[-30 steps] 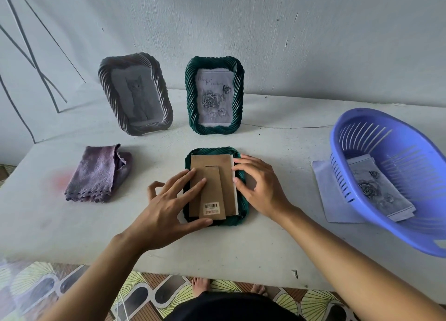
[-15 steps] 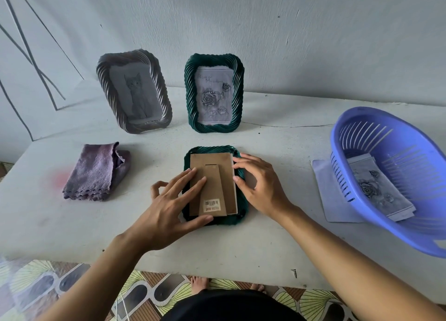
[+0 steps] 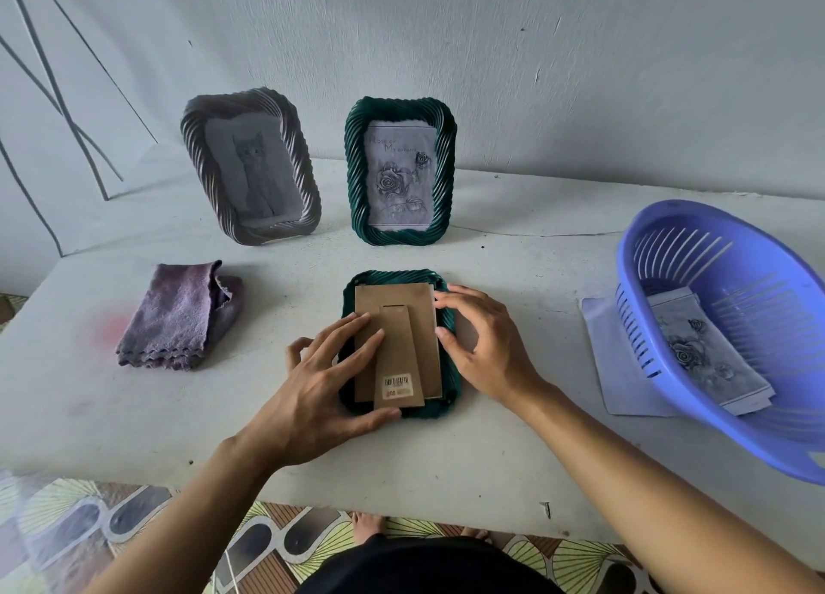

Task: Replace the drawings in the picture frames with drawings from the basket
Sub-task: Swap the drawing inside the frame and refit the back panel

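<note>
Pressing on the brown back board [image 3: 404, 307] of the face-down green frame [image 3: 431, 412], the left hand [image 3: 319, 388] keeps its fingers [image 3: 352, 343] straight and spread, with the thumb at the near edge of the frame. The right hand [image 3: 489, 348] touches the right edge of the board with bent fingertips, a little spread, and I see nothing pinched between them. This frame lies flat on the bench [image 3: 111, 419]. Behind it stands a second green frame [image 3: 355, 182] with a rose drawing [image 3: 402, 178]. Behind it to the left stands a grey frame [image 3: 201, 160] with a cat drawing [image 3: 256, 169]. Left of it lies a folded purple cloth [image 3: 178, 316]. Right of it, well apart, the blue basket [image 3: 669, 231] holds rose drawings [image 3: 705, 357], and a pale sheet [image 3: 609, 370] lies partly under the basket.
</note>
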Tool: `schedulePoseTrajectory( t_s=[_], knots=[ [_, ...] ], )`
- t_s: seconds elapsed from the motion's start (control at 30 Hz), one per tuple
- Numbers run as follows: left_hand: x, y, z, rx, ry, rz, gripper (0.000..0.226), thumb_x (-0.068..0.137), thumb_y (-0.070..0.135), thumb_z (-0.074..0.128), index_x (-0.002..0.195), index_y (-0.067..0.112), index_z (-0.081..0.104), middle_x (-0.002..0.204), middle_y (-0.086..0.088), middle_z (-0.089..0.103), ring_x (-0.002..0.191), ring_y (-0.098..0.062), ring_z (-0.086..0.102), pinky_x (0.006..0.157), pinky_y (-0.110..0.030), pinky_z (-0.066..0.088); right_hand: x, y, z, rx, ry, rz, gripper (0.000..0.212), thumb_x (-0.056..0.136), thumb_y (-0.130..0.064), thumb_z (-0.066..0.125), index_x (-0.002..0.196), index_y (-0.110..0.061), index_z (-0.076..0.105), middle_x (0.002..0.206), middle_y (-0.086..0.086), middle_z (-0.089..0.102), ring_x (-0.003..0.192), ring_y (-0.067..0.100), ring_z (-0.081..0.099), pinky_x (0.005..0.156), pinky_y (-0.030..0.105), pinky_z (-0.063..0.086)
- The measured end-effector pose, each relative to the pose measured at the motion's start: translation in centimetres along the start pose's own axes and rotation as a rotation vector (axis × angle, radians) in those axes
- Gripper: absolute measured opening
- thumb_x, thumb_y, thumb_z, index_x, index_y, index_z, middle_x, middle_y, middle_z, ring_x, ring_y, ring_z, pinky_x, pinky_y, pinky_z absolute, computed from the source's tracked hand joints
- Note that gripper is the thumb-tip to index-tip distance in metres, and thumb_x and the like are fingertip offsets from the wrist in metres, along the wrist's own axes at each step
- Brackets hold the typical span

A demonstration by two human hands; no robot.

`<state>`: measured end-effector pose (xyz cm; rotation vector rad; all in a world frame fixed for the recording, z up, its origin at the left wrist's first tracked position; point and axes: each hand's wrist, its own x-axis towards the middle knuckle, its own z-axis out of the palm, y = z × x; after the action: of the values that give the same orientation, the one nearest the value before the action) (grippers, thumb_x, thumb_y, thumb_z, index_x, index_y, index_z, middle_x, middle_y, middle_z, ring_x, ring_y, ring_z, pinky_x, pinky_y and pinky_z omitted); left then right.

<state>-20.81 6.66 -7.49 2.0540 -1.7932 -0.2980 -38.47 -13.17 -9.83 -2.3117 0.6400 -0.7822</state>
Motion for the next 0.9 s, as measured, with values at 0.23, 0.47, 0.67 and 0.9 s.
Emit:
schedulePoseTrajectory(
  t_s=[0.23,0.47,0.67,0.9],
  knots=[
    [2.1,0.3,-0.4,-0.044,0.25,-0.317,0.06,0.095,0.066,0.034,0.142,0.033,0.052,0.146,0.012,0.049,0.141,-0.009,0.032,0.105,-0.043,0.025,0.1,0.3,0.1,0.014,-0.001,0.011,0.022,0.085,-0.018,0.07,0.106,-0.013,0.072,0.127,-0.002,0.068,0.129,0.013,0.054,0.107,0.045,0.043],
    [4.4,0.3,0.1,-0.046,0.306,-0.424,0.047,0.092,0.055,0.055,0.134,0.034,0.059,0.138,0.01,0.055,0.13,-0.016,0.042,0.095,-0.04,0.021,0.1,0.1,0.0,0.034,0.003,0.012,0.023,0.084,-0.018,0.071,0.107,-0.015,0.072,0.127,-0.003,0.068,0.129,0.013,0.054,0.107,0.046,0.044],
    [6.2,-0.5,0.0,0.064,0.217,-0.322,0.058,0.091,0.062,0.045,0.137,0.029,0.057,0.143,0.011,0.051,0.131,-0.018,0.037,0.092,-0.042,0.023,0.1,0.1,0.0,0.031,-0.009,0.025,0.025,0.085,-0.019,0.07,0.11,-0.015,0.071,0.127,-0.003,0.067,0.13,0.012,0.053,0.107,0.046,0.044],
    [7.0,-1.3,-0.8,0.137,0.115,-0.146,0.063,0.088,0.074,0.038,0.132,0.034,0.059,0.138,0.015,0.046,0.125,-0.013,0.035,0.09,-0.04,0.023,0.1,0.0,-0.1,0.023,-0.008,0.022,0.023,0.086,-0.017,0.072,0.109,-0.015,0.072,0.129,-0.003,0.067,0.131,0.011,0.052,0.107,0.045,0.043]
  ],
)
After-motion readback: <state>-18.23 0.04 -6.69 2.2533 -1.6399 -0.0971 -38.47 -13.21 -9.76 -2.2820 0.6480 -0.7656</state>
